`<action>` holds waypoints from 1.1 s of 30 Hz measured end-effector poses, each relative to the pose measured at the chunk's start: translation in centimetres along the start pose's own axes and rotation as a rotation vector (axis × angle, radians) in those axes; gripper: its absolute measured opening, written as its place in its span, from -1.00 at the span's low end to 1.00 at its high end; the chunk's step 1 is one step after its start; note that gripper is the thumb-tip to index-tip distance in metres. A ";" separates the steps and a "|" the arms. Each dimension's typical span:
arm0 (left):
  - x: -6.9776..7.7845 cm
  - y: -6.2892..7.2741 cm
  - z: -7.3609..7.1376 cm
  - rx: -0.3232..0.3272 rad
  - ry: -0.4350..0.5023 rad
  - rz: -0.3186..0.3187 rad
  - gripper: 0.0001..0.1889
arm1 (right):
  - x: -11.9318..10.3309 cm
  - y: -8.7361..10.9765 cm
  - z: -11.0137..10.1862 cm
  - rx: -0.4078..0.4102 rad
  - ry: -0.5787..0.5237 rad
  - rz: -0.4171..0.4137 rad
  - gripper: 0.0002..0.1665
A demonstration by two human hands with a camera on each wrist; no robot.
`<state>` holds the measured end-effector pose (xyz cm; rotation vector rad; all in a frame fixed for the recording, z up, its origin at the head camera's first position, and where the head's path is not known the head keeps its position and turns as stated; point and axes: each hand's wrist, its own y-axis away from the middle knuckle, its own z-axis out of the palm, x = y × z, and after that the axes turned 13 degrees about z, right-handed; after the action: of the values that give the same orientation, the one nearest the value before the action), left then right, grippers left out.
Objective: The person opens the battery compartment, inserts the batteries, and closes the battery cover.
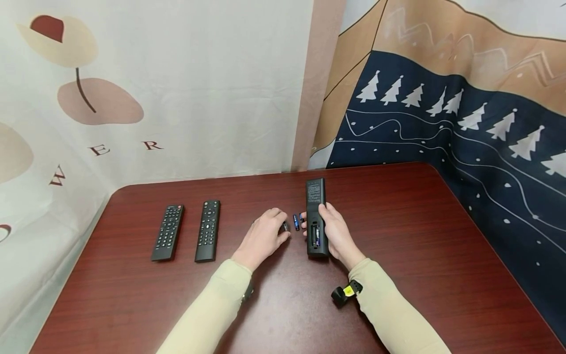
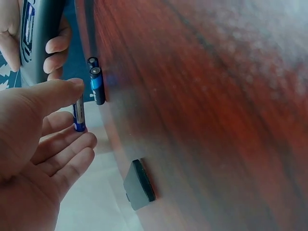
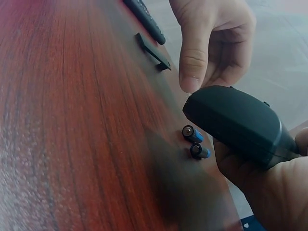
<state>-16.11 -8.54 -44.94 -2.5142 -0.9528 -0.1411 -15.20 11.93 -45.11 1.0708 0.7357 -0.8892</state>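
Right of centre in the head view, the right hand curls round a long black plastic remote control, back upward, long axis running nearly straight up the frame, its uncovered battery slot toward the bottom. At centre, the left hand pinches a slim blue-and-silver cylindrical battery, near-vertical in the left wrist view.

Left hand pinches, right hand grips; forearms extended forward.
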 end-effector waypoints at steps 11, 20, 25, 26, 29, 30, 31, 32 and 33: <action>0.1 0.0 0.0 0.057 0.006 0.041 -0.71 | 0.1 0.0 0.2 0.002 0.012 0.002 -0.46; 0.5 -0.2 -0.1 0.096 0.030 0.068 -0.69 | 0.2 0.0 0.2 -0.002 0.001 0.009 -0.47; 0.7 -0.5 -0.3 0.112 0.044 0.085 -0.68 | 0.1 0.0 0.2 0.004 0.002 0.007 -0.47; 0.8 -0.5 -0.3 0.116 0.051 0.088 -0.69 | 0.1 -0.1 0.2 0.003 0.000 0.005 -0.47; 1.0 -0.7 -0.4 0.127 0.062 0.100 -0.68 | 0.1 -0.1 0.2 -0.001 -0.010 0.003 -0.47; 1.1 -0.8 -0.5 0.129 0.069 0.102 -0.68 | 0.1 -0.1 0.2 -0.005 -0.013 0.004 -0.47; 1.2 -0.8 -0.5 0.131 0.074 0.106 -0.69 | 0.1 -0.1 0.2 -0.009 -0.017 0.006 -0.47; 1.3 -0.9 -0.6 0.133 0.079 0.111 -0.69 | 0.1 -0.1 0.2 -0.012 -0.019 0.006 -0.47; 1.3 -1.0 -0.6 0.135 0.081 0.116 -0.69 | 0.1 -0.1 0.2 -0.013 -0.020 0.007 -0.47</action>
<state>-15.70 -7.38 -43.73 -2.4131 -0.7570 -0.1365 -15.25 11.72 -45.18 1.0506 0.7199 -0.8873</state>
